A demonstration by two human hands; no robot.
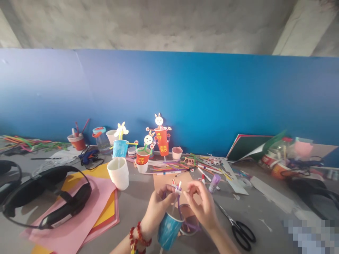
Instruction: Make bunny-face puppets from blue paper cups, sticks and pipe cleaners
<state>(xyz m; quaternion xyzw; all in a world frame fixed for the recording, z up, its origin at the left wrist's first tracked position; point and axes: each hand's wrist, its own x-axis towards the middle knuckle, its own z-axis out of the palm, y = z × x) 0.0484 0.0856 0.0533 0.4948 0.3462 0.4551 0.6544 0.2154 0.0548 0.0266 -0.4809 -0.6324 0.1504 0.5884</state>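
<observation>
My left hand [156, 206], with a red beaded bracelet at the wrist, pinches the top of a white straw [174, 204]. A purple pipe cleaner [178, 203] runs by the straw top. The straw comes up out of a blue-painted paper cup [169, 231], tilted below my hands; its lower end shows under the cup. My right hand [202, 204] is close to the straw top, fingers curled and thumb and index tips near each other; whether anything is between them I cannot make out. Behind the blue cup lies another cup [189, 229] with purple pipe cleaner, partly hidden.
Black-handled scissors [242, 233] and a purple glue stick [214, 183] lie to the right. At left are headphones [66, 201] on pink paper [97, 197] and stacked white cups [118, 174]. Rabbit-headed cup figures [161, 141] stand at the back, near markers and pipe cleaners [172, 165].
</observation>
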